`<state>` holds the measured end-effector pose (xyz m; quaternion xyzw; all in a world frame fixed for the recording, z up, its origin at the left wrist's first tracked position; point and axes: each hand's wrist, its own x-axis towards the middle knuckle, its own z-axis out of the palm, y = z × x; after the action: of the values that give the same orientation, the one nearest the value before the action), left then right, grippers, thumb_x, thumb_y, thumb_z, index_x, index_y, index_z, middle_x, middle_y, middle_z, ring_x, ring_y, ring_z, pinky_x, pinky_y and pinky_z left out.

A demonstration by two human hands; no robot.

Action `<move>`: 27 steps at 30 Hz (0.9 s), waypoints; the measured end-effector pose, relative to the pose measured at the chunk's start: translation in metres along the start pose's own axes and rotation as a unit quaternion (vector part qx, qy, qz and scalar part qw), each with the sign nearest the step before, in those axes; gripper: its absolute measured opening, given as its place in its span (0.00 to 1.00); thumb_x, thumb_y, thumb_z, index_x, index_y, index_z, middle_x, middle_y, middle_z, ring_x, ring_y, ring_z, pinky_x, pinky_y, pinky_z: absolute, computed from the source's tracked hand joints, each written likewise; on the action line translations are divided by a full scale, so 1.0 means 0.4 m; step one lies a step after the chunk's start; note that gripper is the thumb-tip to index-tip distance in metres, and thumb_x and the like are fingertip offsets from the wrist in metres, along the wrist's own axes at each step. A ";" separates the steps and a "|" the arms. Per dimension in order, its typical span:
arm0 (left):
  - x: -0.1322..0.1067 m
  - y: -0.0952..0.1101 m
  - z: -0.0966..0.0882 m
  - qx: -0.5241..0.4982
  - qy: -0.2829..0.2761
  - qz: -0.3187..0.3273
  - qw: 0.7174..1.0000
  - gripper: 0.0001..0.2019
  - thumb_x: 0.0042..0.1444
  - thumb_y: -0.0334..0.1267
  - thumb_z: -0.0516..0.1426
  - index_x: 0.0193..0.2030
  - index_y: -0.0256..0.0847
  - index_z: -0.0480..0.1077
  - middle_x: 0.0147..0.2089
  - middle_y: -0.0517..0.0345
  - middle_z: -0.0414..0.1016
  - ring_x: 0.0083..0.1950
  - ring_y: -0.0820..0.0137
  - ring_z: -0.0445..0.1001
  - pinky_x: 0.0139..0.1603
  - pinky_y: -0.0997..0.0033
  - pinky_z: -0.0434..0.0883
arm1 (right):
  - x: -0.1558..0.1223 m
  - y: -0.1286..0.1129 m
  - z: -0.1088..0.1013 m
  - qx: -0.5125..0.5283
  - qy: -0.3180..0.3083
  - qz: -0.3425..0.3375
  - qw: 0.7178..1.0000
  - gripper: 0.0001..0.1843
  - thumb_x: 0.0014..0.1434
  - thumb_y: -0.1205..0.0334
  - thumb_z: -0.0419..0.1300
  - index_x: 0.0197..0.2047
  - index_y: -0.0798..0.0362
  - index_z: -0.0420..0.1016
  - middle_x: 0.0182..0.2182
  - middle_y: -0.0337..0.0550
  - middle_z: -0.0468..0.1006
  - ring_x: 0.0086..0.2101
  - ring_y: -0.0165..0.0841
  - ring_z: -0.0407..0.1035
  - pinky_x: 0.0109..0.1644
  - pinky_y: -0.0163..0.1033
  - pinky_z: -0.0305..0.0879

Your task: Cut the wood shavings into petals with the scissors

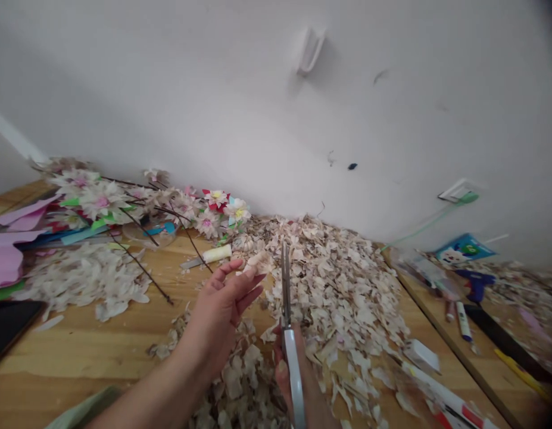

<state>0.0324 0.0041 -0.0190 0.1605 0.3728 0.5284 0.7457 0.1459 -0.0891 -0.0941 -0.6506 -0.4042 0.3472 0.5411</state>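
Observation:
My left hand (224, 307), over the table's middle, pinches a pale dried petal-like piece (258, 260) between thumb and forefinger; the other fingers are loosely curled. Just to its right, my right hand (305, 372) is wrapped round the white handle of a pair of scissors (286, 292). The blades point away from me and look nearly closed, a short way from the pale piece and apart from it. A large heap of similar pale, brownish flakes (342, 280) spreads behind and to the right of the scissors. More flakes (240, 381) lie below my hands.
Handmade flowers (101, 199) on dark stems lie at the back left, near white petals (88, 277), pink sheets (8, 259) and a black flat object (12, 325). A yellow-handled tool (217, 254) lies mid-table. At right are a blue glue gun (476, 285) and marker (463, 322).

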 end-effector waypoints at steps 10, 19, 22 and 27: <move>-0.017 -0.018 0.052 -0.098 0.028 -0.017 0.995 0.08 0.53 0.24 0.56 0.37 0.40 0.65 0.32 0.60 0.78 0.36 0.73 0.78 0.41 0.76 0.74 | -0.012 0.010 0.027 -0.010 -0.037 0.005 0.999 0.25 0.38 0.52 0.61 0.43 0.40 0.72 0.15 0.32 0.61 0.16 0.35 0.62 0.19 0.40 0.64; -0.029 -0.032 0.059 -0.100 0.036 -0.018 0.994 0.09 0.53 0.24 0.56 0.37 0.40 0.65 0.30 0.61 0.78 0.34 0.75 0.78 0.40 0.78 0.74 | -0.001 0.012 0.013 -0.006 -0.063 -0.012 0.998 0.18 0.46 0.50 0.61 0.40 0.46 0.71 0.19 0.34 0.67 0.19 0.32 0.64 0.19 0.37 0.65; -0.028 -0.035 0.060 -0.103 0.043 -0.020 0.994 0.09 0.53 0.23 0.56 0.37 0.40 0.64 0.29 0.61 0.78 0.33 0.75 0.78 0.39 0.79 0.74 | -0.008 0.010 0.020 -0.003 -0.063 -0.015 0.998 0.16 0.54 0.48 0.58 0.41 0.49 0.71 0.23 0.36 0.70 0.22 0.30 0.66 0.21 0.35 0.65; -0.030 -0.036 0.062 -0.104 0.043 -0.026 0.993 0.09 0.53 0.24 0.57 0.36 0.41 0.64 0.30 0.61 0.77 0.34 0.75 0.78 0.39 0.79 0.74 | -0.014 0.005 0.012 -0.005 -0.057 -0.024 0.998 0.15 0.61 0.54 0.54 0.47 0.53 0.68 0.40 0.43 0.73 0.34 0.31 0.70 0.35 0.39 0.70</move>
<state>0.0579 -0.0084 -0.0069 0.0492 0.3515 0.5509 0.7553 0.1396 -0.0924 -0.0967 -0.6227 -0.4518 0.3688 0.5217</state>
